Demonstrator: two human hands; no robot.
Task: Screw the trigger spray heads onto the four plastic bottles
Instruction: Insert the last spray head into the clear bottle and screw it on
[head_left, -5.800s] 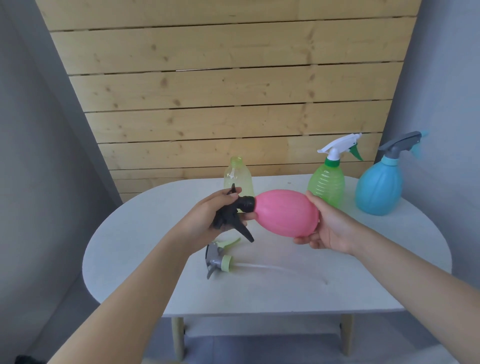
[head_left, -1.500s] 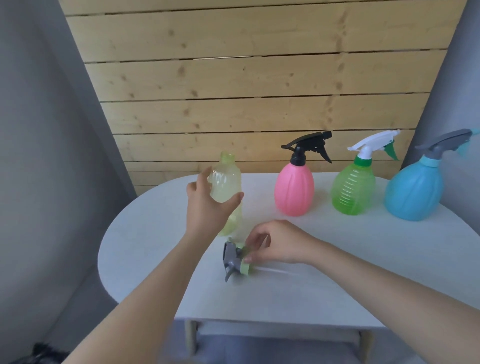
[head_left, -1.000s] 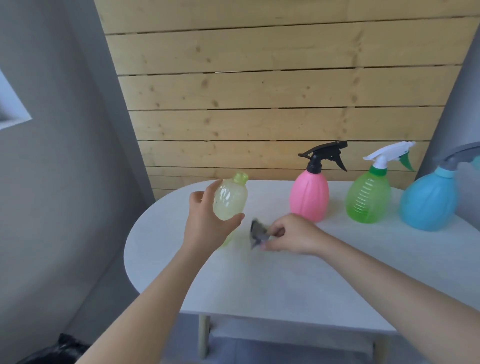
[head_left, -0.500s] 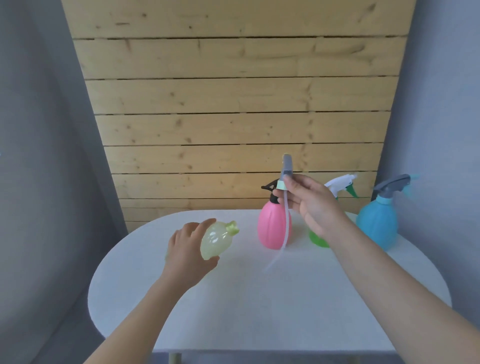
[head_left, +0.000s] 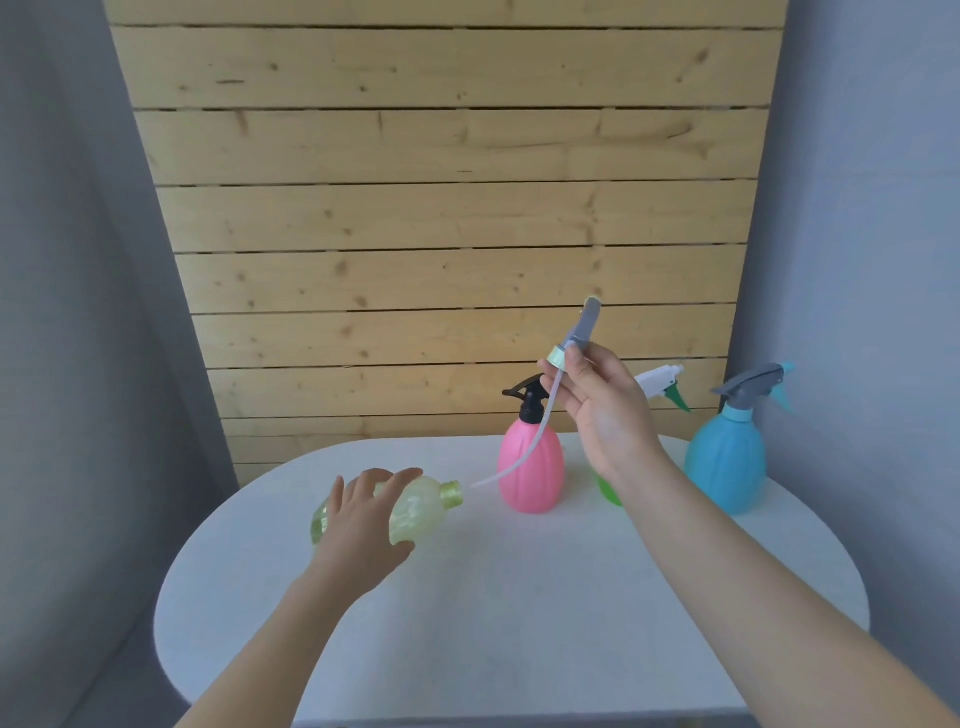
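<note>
A: Item one, the table (head_left: 519, 623)?
B: White, oval. Three bottles stand along its far edge, each with a head already on.

A: List them by size.
B: Blue bottle (head_left: 724, 462) near the far right edge, grey head. Pink bottle (head_left: 531, 467) at mid far edge, black head. Green bottle (head_left: 608, 491) between those two, mostly hidden behind the right forearm; its white head (head_left: 660, 378) shows above the hand.

A: Yellow bottle (head_left: 415, 512)?
B: Clear yellow-green, held over the table's left half, tipped nearly on its side, open neck pointing right toward the pink bottle. No head fitted.

A: Left hand (head_left: 363, 525)?
B: Arm reaching in from the near edge, palm down, fingers and thumb wrapped over the yellow bottle's body, closed on it.

A: Right hand (head_left: 602, 405)?
B: Raised above the far edge, wrist bent, fingers pinching the last head just by its collar.

A: That head (head_left: 584, 327)?
B: Grey with a pale green collar, upright, well above the table.

A: Tube (head_left: 535, 436)?
B: Thin, translucent, curving down and left across the pink bottle; its tip ends just beside the yellow bottle's neck, not inside.
</note>
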